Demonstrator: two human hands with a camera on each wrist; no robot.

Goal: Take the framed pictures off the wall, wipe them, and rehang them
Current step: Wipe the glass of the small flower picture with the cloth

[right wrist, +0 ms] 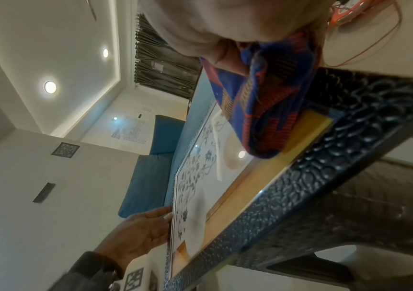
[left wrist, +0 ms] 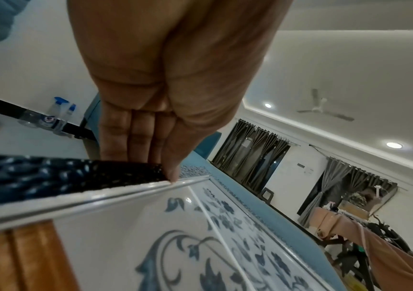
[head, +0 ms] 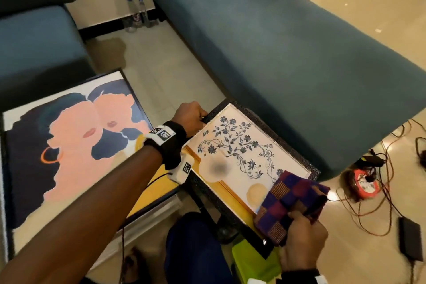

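Observation:
A floral picture [head: 239, 145] in a dark embossed frame lies face up on a dark plastic stool [right wrist: 364, 216]. My left hand [head: 192, 116] grips its far left corner; in the left wrist view the thumb [left wrist: 173, 169] sits on the frame's front edge and the fingers go behind it. At the near right corner, my right hand [head: 302, 240] holds a folded purple and maroon checked cloth [head: 292, 203] that rests on the glass [right wrist: 200, 167]. A large portrait picture [head: 69, 145] lies flat to the left.
A teal sofa [head: 276, 41] runs along the far side and another seat [head: 34, 41] stands at the left. Two spray bottles [head: 136, 11] stand by the wall. An orange cable reel [head: 366, 184], loose wires and a black box [head: 410, 240] lie on the floor at right.

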